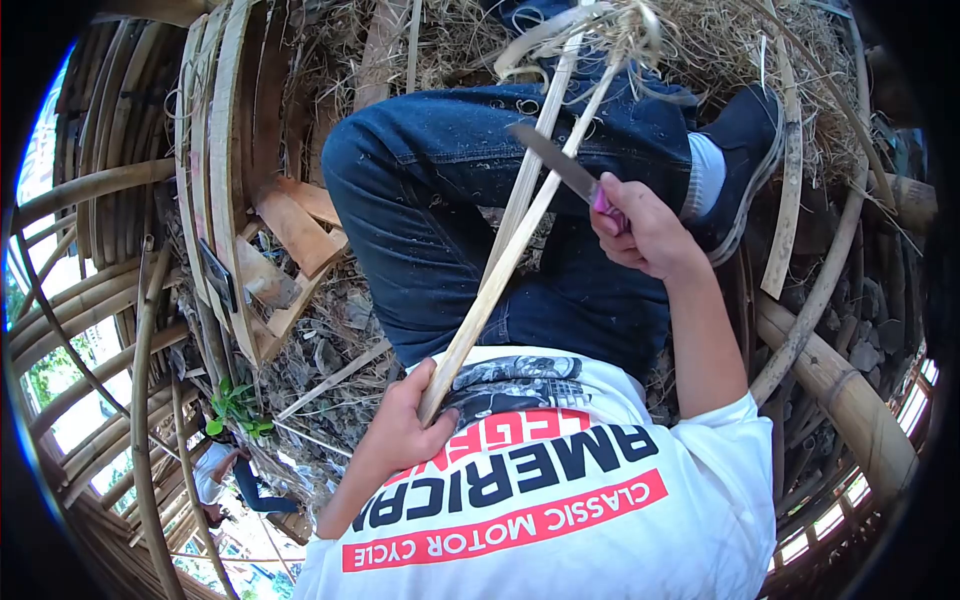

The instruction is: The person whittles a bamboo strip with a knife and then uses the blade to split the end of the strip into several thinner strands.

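Observation:
My left hand [408, 425] is closed round the near end of a pale bamboo strip [500, 277], held against the white shirt. The strip runs up and away over the jeans, crossing a second thin strip [522, 190]. Curled shavings [635, 35] bunch at the far ends of both. In my right hand [645, 230] is a knife [560, 163] with a pink handle, its blade pointing up and left. The blade lies over or against the strips; whether it touches them I cannot tell.
Bent bamboo slats [225, 150] stand at the left, with a phone [217, 275] by them. Wood blocks [295, 225] lie beside my knee. A thick bamboo pole [845, 390] is at the right. Another person [215, 470] shows at the lower left. Shavings cover the far ground.

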The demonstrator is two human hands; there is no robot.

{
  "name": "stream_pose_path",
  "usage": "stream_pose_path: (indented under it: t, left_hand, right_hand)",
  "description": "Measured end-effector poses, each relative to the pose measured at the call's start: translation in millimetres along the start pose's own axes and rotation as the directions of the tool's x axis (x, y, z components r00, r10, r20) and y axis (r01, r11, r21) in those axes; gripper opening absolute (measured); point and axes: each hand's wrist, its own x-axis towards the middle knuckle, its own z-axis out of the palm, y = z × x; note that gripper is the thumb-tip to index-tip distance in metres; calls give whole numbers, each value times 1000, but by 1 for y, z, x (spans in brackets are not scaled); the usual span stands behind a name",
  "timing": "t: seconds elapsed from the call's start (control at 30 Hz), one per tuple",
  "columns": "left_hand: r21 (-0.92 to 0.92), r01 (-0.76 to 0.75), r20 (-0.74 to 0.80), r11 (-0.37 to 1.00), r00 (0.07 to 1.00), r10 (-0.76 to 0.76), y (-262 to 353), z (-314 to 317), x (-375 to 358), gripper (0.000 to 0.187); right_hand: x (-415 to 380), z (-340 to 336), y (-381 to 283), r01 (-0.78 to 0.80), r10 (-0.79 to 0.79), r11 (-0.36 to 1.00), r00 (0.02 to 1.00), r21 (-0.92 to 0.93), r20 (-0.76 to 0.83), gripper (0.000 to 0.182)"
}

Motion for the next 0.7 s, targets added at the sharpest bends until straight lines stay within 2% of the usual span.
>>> stream_pose_path:
  t: [0.07,0.1,0.13,0.2,0.23,0.3,0.33,0.37,0.4,0.47,0.53,0.6,0.63,0.7]
  left_hand:
    - [-7,-22,-8,1000,1000,22,-3,0,-3,29]
    - [-8,-19,-10,1000,1000,19,-3,0,-3,29]
    - [-23,-10,7,1000,1000,10,-3,0,-2,29]
    - [-36,-9,32,999,999,10,-3,-1,0,29]
    - [-33,37,62,999,997,-35,-2,-4,0,30]
    - [-31,73,83,997,994,-70,1,-5,0,33]
    - [-34,70,81,997,994,-67,0,-6,1,33]
    - [-14,78,86,997,993,-77,-3,-6,1,34]
    - [6,91,91,996,992,-91,-5,-6,-1,35]
    - [11,71,82,997,994,-72,-6,-5,-2,36]
    - [13,39,77,999,996,-40,-6,-4,-1,37]
    - [33,29,88,999,996,-32,-7,-5,0,37]
    - [32,28,86,999,996,-31,-6,-5,1,37]
    - [39,0,92,999,996,-4,-4,-6,1,37]
  right_hand:
    - [-6,4,4,179,-166,981,973,78,-158,51]
    - [-9,5,2,229,-220,974,939,1,-265,50]
    - [-9,6,1,226,-217,974,939,2,-266,50]
    - [-8,7,-1,272,-384,907,846,-321,-370,48]
    - [-8,8,-1,299,-476,841,805,-452,-354,47]
    - [-10,8,-2,294,-478,825,819,-482,-318,47]
    - [-10,10,-3,291,-470,813,839,-505,-273,47]
    - [-13,19,-7,236,-367,897,869,-374,-332,46]
    - [-14,16,-11,234,-363,899,872,-371,-329,46]
    - [-17,6,-16,113,-142,983,968,-143,-209,46]
    - [-15,6,-15,96,-128,985,961,-140,-246,47]
    - [-13,-1,-14,53,-50,998,988,14,-148,47]
    - [-12,-3,-13,53,-51,999,988,12,-147,47]
    - [-10,-4,-12,-67,76,995,988,75,-133,48]
